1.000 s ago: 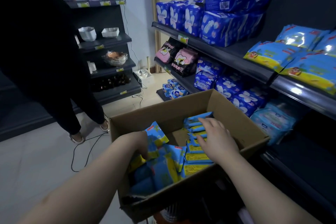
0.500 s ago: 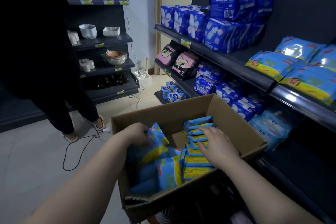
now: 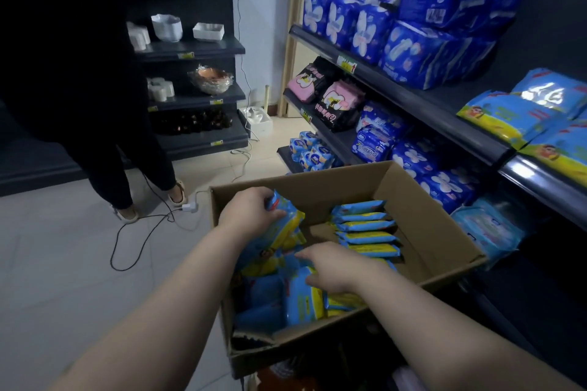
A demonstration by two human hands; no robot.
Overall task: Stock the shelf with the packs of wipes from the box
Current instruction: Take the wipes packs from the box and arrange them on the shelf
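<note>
An open cardboard box (image 3: 422, 200) sits in front of the person, just beside the shelf (image 3: 413, 98) on the right. Inside it, a row of blue and yellow packs of wipes (image 3: 365, 228) stands on edge along the right side, and more packs lie loosely piled on the left and near side. The box floor shows bare at the far middle.

The left hand (image 3: 251, 213) is inside the box at its far left corner, its grip closed around the top edge of one lifted pack (image 3: 279, 232), which tilts up above the pile. The right hand (image 3: 336, 267) reaches across the middle of the box, fingers spread and resting on a loose pack (image 3: 301, 298); its grip is not closed on anything.

The upper shelf carries dark blue bags (image 3: 413, 32) and, further right, wipes of the same blue and yellow kind (image 3: 514, 111).
</note>
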